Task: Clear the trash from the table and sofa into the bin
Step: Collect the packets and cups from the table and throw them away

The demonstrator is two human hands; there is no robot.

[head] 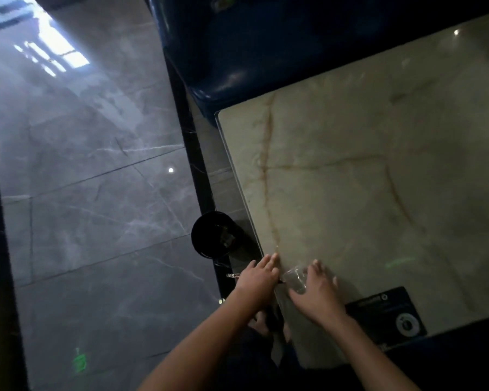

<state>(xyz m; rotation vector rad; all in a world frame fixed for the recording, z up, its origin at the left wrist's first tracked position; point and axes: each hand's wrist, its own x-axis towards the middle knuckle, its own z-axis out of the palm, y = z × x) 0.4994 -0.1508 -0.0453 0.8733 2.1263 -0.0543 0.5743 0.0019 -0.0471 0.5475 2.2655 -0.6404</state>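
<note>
Right hand (316, 292) lying flat, fingers spread, covering clear plastic cup (295, 279) at counter (378, 179) corner; left hand (259, 276) resting open, touching counter edge; black bin (213, 235) standing beside counter.

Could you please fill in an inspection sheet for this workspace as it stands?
Surface: beige marble table, glossy, mostly bare.
Job's things: clear plastic cup lying on its side near the table's left edge; black bin on the floor just left of that edge.
Clutter: black card with a white round mark at the near edge.
Grips: left hand flat at the table edge beside the cup; right hand spread over the cup, fingers straight.
Cables: nothing seen.
Surroundings: grey tiled floor; blue sofa behind the table.
</note>
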